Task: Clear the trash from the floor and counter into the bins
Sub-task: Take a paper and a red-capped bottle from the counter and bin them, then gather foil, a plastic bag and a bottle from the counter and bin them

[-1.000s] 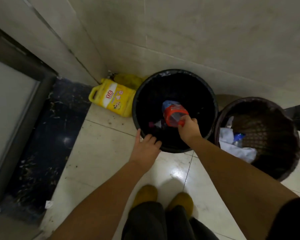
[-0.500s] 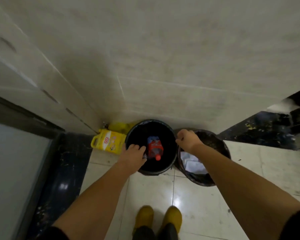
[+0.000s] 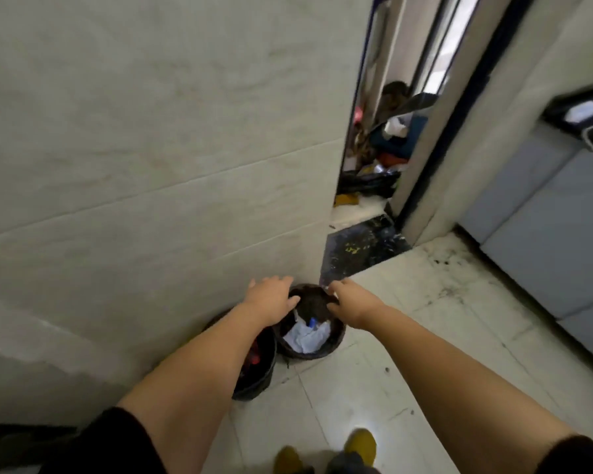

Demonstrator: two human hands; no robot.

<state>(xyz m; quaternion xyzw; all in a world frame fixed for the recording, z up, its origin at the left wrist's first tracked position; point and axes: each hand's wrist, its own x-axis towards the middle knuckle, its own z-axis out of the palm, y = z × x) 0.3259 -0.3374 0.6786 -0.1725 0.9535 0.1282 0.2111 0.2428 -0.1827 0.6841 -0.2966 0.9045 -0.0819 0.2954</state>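
Head view: two bins stand side by side against the wall. The black bin is nearer the person and largely hidden by the left forearm; something red shows inside it. The brown bin beyond it holds white crumpled paper and a small blue item, perhaps a bottle cap.

The left hand hangs over the brown bin's left rim, fingers loosely spread and holding nothing. The right hand hovers at its right rim, fingers curled downward; I cannot tell whether anything is pinched in them, though nothing shows.

Judging by what lies in the bins, part of the clearing is done: both already hold trash. The pale tiled floor near the bins looks free of larger litter, with only dark specks and smudges toward the grey cabinet. Through the doorway a heap of bags and clutter is visible, too blurred to sort trash from belongings. No counter top is clearly in view, so that part probably remains to check.
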